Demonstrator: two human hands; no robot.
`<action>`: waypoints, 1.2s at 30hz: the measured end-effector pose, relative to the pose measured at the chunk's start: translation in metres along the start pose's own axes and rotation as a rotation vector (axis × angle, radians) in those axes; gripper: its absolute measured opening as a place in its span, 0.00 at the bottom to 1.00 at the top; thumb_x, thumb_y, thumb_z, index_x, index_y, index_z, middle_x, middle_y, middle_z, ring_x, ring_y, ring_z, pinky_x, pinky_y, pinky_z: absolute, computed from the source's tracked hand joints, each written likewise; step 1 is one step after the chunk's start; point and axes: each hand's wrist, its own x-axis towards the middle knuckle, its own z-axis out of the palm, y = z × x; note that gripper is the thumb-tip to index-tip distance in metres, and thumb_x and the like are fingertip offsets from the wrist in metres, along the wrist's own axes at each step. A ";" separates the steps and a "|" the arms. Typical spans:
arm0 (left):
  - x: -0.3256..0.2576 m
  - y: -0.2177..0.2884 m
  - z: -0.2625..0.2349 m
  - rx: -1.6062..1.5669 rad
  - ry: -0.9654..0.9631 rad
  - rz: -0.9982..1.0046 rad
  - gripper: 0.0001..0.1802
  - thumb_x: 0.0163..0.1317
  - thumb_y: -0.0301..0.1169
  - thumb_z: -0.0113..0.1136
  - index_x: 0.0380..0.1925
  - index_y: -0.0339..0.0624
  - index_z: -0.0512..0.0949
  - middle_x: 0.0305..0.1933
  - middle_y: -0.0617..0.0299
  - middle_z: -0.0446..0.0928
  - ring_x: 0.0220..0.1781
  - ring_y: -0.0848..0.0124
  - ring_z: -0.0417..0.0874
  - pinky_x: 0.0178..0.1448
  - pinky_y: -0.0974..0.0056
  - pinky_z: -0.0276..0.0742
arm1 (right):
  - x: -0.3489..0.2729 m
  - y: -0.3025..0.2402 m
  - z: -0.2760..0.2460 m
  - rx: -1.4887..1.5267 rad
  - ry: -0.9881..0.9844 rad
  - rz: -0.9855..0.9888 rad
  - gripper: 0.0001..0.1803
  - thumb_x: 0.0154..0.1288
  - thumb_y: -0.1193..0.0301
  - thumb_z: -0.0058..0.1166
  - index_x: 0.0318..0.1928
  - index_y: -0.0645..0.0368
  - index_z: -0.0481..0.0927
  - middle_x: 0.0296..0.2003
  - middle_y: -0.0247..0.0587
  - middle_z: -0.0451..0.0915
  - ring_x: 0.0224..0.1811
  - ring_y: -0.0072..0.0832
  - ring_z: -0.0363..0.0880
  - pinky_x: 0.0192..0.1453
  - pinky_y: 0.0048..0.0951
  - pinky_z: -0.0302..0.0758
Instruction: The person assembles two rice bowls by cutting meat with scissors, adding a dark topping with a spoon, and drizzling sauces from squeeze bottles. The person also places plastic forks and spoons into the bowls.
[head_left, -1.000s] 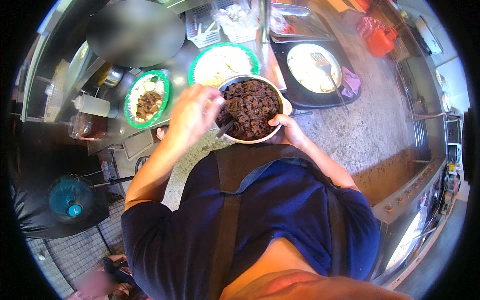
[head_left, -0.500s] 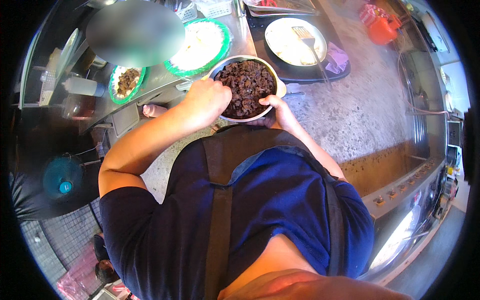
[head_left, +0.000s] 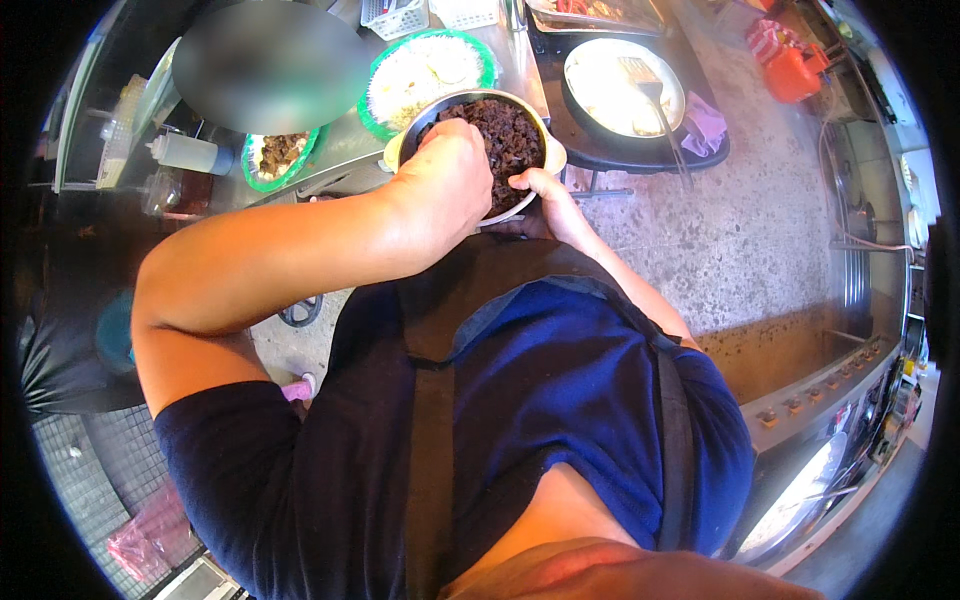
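One plate (head_left: 268, 187) at the pot's (head_left: 556, 155) nine o'clock bears dark food (head_left: 512, 135); pale plate (head_left: 371, 119) at eleven, none; right hand (head_left: 551, 204) grips pot, left hand (head_left: 452, 185) clenched, contents hidden.

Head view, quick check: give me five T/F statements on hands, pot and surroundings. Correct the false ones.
1. The right hand holds the pot, thumb at its rim. True.
2. The left hand hangs well away from the pot. False: it is over the pot's mouth, at the dark food.
3. A slotted turner lies across the round white dish. True.
4. The red container is at the picture's left. False: upper right.
5. A lid covers the pot. False: it is open.
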 end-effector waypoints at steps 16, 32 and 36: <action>-0.068 -0.077 0.167 -1.153 0.541 -0.404 0.10 0.58 0.21 0.56 0.40 0.39 0.79 0.34 0.57 0.69 0.41 0.60 0.73 0.48 0.60 0.70 | 0.038 0.001 -0.008 0.011 0.056 0.033 0.28 0.56 0.64 0.51 0.57 0.61 0.65 0.50 0.53 0.75 0.48 0.47 0.79 0.47 0.54 0.78; 0.003 0.013 0.208 -1.224 0.715 -0.333 0.13 0.57 0.25 0.55 0.42 0.47 0.82 0.34 0.54 0.80 0.35 0.56 0.82 0.39 0.56 0.79 | 0.042 -0.006 0.000 0.000 0.285 0.086 0.29 0.57 0.63 0.51 0.59 0.56 0.65 0.54 0.49 0.74 0.53 0.43 0.74 0.52 0.53 0.72; 0.013 0.017 0.218 -1.531 0.578 -0.144 0.10 0.61 0.28 0.56 0.41 0.46 0.83 0.32 0.53 0.81 0.34 0.59 0.83 0.39 0.58 0.77 | 0.046 0.004 -0.008 0.026 0.271 0.124 0.28 0.57 0.63 0.51 0.58 0.58 0.67 0.53 0.48 0.74 0.53 0.42 0.74 0.55 0.50 0.72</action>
